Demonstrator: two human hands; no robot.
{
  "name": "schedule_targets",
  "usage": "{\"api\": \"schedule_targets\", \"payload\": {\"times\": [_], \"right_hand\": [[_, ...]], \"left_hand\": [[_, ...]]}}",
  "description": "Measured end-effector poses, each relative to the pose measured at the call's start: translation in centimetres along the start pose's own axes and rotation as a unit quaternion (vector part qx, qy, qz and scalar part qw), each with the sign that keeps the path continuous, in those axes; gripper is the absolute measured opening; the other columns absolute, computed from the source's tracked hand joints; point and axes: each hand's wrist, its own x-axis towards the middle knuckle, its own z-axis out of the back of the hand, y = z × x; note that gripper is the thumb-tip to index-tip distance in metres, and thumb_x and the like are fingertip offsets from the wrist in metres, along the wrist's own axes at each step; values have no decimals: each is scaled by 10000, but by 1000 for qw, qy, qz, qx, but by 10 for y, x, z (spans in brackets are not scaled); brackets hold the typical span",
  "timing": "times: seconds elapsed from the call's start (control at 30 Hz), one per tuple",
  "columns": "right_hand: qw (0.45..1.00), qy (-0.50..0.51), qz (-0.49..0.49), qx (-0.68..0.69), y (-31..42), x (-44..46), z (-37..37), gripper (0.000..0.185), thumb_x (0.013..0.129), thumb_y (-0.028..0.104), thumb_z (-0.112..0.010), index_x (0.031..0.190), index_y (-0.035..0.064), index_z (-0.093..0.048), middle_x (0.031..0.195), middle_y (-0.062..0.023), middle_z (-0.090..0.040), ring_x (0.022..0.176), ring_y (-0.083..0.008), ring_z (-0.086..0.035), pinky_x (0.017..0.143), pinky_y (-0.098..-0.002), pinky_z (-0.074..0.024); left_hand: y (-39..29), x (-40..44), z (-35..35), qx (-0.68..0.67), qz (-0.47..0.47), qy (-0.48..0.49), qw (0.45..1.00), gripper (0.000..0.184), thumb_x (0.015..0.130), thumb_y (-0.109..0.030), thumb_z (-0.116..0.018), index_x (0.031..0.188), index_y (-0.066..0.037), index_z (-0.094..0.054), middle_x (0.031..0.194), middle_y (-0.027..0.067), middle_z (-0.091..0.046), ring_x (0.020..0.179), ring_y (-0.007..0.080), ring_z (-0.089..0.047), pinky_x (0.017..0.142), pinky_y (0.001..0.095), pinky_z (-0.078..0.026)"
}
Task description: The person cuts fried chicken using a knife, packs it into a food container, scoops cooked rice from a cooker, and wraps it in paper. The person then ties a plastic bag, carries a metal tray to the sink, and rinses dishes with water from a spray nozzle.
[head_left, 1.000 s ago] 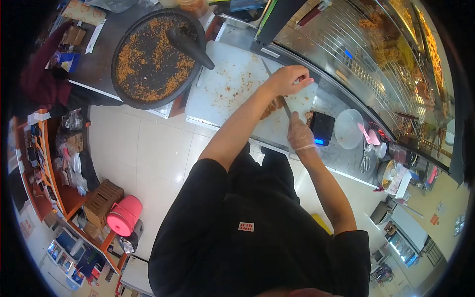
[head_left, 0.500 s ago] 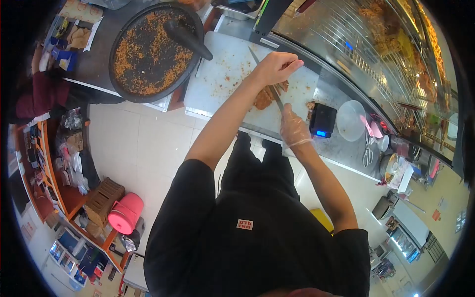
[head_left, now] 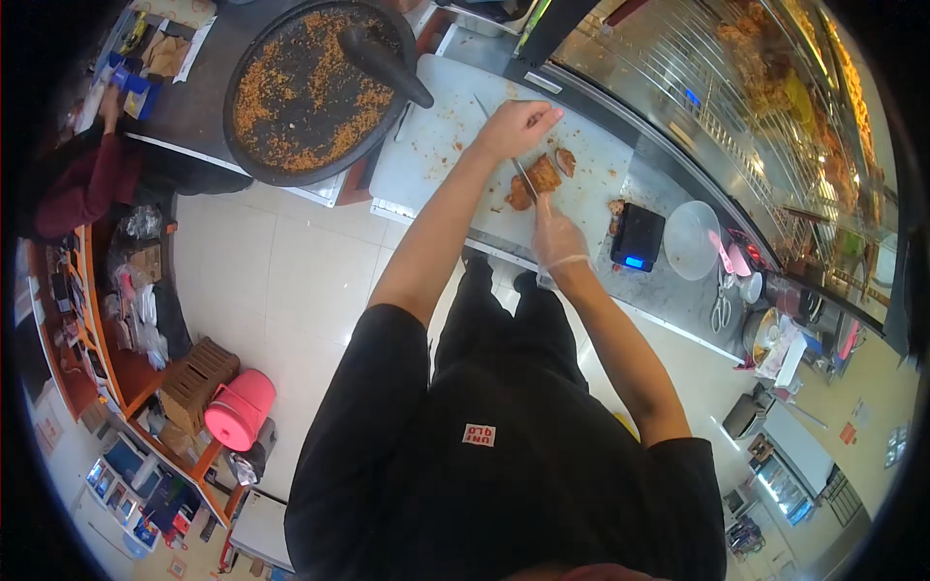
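Note:
My right hand (head_left: 560,237), in a clear plastic glove, is closed on the near end of a long kitchen knife (head_left: 520,168); the handle is hidden in it. My bare left hand (head_left: 518,131) lies across the blade with curled fingers and its thumb out, and the tip shows beyond it. Beside the blade a browned piece of meat (head_left: 544,175) rests on the white cutting board (head_left: 436,116). A smaller meat piece (head_left: 520,194) touches the blade's left side, and a cut strip (head_left: 565,162) lies apart to the right. Crumbs are scattered over the board.
Left of the board stands a big dark stone mortar (head_left: 281,165) with a pestle (head_left: 383,68) and orange-brown crumbs. A black scale (head_left: 637,235), a clear bowl (head_left: 690,240) and scissors (head_left: 721,312) lie right. A glass display case (head_left: 668,87) borders the board. Another person (head_left: 92,189) is at far left.
Both hands and the knife have shifted left relative to the board. More of the meat shows now, with the strip visible to its right. The other person's arm has come further into view.

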Motion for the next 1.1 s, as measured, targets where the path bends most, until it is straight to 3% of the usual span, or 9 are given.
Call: {"api": "schedule_targets", "payload": {"times": [0.27, 0.47, 0.63, 0.7, 0.8, 0.9, 0.93, 1.03, 1.1], "right_hand": [[999, 7, -8, 31, 9, -15, -17, 370, 915, 107, -507, 1267, 59, -401, 823, -295, -658, 772, -475, -663, 674, -567, -521], [998, -35, 59, 4, -7, -8, -5, 299, 947, 115, -460, 1233, 58, -398, 855, -294, -664, 812, -487, -661, 695, -576, -520], [993, -70, 22, -94, -68, -6, 53, 266, 1009, 220, -391, 1241, 101, -443, 891, -264, -676, 796, -477, -667, 683, -588, -522], [991, -73, 32, -112, -101, 24, 57, 320, 999, 264, -441, 1288, 128, -452, 917, -273, -669, 816, -472, -670, 709, -578, -531], [974, -82, 42, -206, -110, 50, 68, 402, 971, 325, -522, 1332, 157, -461, 1045, -271, -646, 942, -454, -658, 767, -541, -541], [953, -189, 117, -206, -103, 51, 68, 460, 943, 326, -590, 1355, 149, -486, 1156, -247, -619, 1043, -434, -630, 810, -516, -537], [942, -229, 163, -185, -92, 35, 79, 471, 932, 308, -615, 1355, 138, -499, 1190, -233, -611, 1063, -425, -623, 833, -507, -532], [899, -305, 297, -102, -53, -29, 86, 477, 891, 232, -681, 1323, 84, -542, 1247, -201, -605, 1093, -400, -609, 914, -478, -502], [888, -298, 349, -31, -50, -85, 61, 439, 870, 164, -697, 1277, 48, -579, 1247, -181, -619, 1095, -384, -610, 974, -456, -468]], "left_hand": [[-1, -28, -3, 83, 0, 56, 995, 373, 983, -322, -563, 781, -12, -609, 584, 77, -497, 547, 140, -435, 537, 318, -395], [-24, -41, 12, -89, -18, -93, 992, 330, 966, -323, -581, 840, -22, -620, 646, 70, -555, 549, 138, -503, 536, 302, -412], [-43, -171, 29, -214, 11, -262, 941, 197, 1000, -170, -517, 920, -30, -630, 693, -24, -550, 601, 63, -469, 554, 245, -383], [-17, -239, 28, -192, 96, -296, 931, 221, 1011, -197, -536, 1150, -28, -570, 783, -11, -563, 628, 53, -439, 540, 211, -337], [-10, -311, 23, -202, 158, -350, 901, 463, 989, -147, -575, 1403, -33, -403, 976, 50, -613, 823, 116, -572, 695, 247, -474], [-26, -353, 7, -107, 191, -398, 891, 680, 978, -92, -569, 1536, -76, -181, 1182, 110, -594, 1134, 206, -572, 980, 331, -470], [-24, -372, -2, -110, 235, -386, 885, 626, 987, -114, -562, 1529, -87, -248, 1320, 145, -547, 1301, 258, -491, 1133, 387, -353], [-17, -407, -57, -219, 265, -318, 883, 440, 990, -136, -552, 1415, -65, -461, 1205, 99, -636, 1173, 219, -586, 1034, 355, -442], [-35, -409, -122, -289, 295, -142, 900, 333, 997, -180, -550, 1310, -72, -585, 1143, 97, -667, 1127, 206, -621, 990, 341, -472]]}}
